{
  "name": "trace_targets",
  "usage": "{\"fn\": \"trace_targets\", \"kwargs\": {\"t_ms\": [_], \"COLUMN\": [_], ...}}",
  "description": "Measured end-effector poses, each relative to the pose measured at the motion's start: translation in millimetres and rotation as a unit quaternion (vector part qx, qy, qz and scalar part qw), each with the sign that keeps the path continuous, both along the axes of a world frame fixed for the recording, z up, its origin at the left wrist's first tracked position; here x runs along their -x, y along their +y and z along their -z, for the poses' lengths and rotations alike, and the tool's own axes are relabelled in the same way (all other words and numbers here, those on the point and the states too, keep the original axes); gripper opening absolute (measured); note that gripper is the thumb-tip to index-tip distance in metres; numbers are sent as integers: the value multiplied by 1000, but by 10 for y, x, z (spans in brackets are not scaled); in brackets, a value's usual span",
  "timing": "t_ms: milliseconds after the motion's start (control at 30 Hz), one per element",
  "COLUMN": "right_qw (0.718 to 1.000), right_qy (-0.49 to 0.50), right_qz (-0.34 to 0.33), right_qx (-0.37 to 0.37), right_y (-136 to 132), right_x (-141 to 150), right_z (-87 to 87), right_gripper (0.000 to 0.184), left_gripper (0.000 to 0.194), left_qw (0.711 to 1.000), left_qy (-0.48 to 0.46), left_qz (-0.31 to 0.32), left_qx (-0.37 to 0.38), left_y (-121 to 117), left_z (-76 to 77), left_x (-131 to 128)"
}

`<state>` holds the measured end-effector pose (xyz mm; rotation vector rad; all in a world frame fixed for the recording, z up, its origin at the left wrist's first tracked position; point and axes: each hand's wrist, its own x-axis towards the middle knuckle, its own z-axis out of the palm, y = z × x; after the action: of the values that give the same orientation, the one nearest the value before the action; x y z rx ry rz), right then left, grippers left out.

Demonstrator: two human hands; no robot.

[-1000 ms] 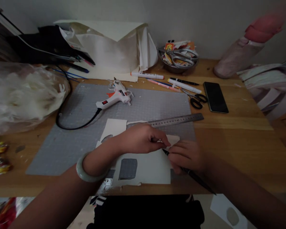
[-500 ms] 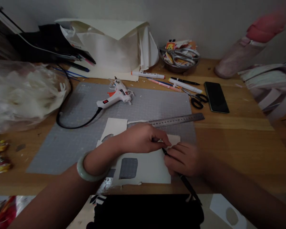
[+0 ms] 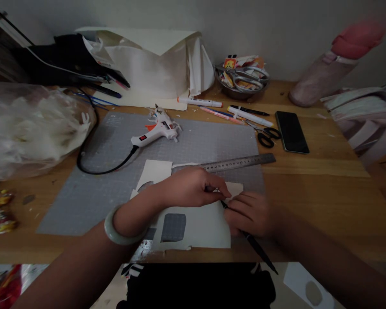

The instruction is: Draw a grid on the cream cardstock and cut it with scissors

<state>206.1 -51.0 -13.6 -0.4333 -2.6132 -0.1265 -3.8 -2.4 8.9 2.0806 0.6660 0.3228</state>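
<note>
A cream sheet (image 3: 201,229) with a rounded rectangular hole cut in it lies on the grey cutting mat (image 3: 116,171). My left hand (image 3: 188,188), a pale bangle on its wrist, presses fingers pinched together onto the sheet's upper right part. My right hand (image 3: 249,213) is closed round a thin black craft knife (image 3: 255,249), its tip touching the sheet just beside my left fingertips. A steel ruler (image 3: 239,162) lies on the mat just beyond both hands.
A white glue gun (image 3: 154,132) with a black cord lies on the mat. Behind are pens, black-handled scissors (image 3: 266,136), a phone (image 3: 291,131), a bowl with scissors (image 3: 242,79), folded cream sheets (image 3: 154,64), and a plastic bag of white stuff (image 3: 28,128) at left.
My right hand swung the knife handle slightly, left and then back to the right, with the tip staying at the sheet. My left hand has stayed in place.
</note>
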Motion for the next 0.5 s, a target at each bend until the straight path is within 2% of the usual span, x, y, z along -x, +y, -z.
{"fn": "trace_targets", "kwargs": {"t_ms": [500], "right_qw": [1000], "right_qy": [20], "right_qz": [13], "right_qx": [7], "right_y": [20], "right_x": [-32], "right_z": [31], "right_gripper": [26], "left_gripper": [17], "left_qw": [1000], "left_qy": [-7], "left_qz": [6], "left_qx": [18], "left_y": [1], "left_z": [6], "left_x": [5]}}
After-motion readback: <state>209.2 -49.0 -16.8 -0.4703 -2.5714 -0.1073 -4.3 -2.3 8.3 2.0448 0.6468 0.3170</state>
